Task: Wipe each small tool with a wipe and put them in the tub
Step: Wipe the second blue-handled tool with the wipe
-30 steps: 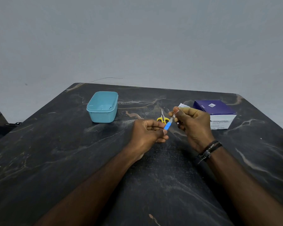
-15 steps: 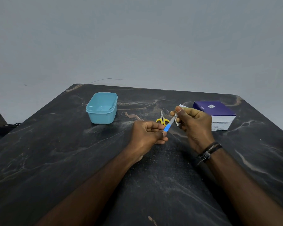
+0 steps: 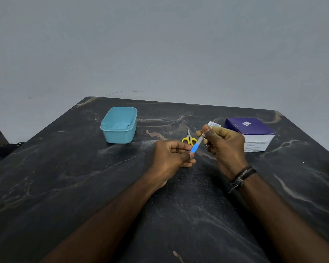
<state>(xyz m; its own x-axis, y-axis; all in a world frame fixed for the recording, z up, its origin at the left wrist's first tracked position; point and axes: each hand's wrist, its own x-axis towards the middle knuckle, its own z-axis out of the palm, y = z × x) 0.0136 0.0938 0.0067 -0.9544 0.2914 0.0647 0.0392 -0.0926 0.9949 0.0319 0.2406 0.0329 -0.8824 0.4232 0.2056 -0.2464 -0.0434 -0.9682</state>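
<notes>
A slim tool with a blue handle and a grey metal blade [image 3: 196, 145] slants between my hands above the table's middle. My left hand [image 3: 171, 156] pinches its blue end. My right hand [image 3: 223, 144] pinches a small white wipe around the blade's upper end; the wipe is mostly hidden by my fingers. Small yellow-handled scissors [image 3: 188, 139] lie on the table just behind the tool. The light blue tub [image 3: 120, 125] stands open at the back left, with what looks like a small item inside.
A purple and white box [image 3: 250, 133] sits at the back right, with a small white sachet [image 3: 214, 123] lying beside it. The dark marbled table [image 3: 84, 177] ends at a grey wall behind. A dark object sits off the table's left edge.
My right hand has slid the wipe up along the blade, away from the blue handle, baring more grey metal. My left hand stays put on the handle.
</notes>
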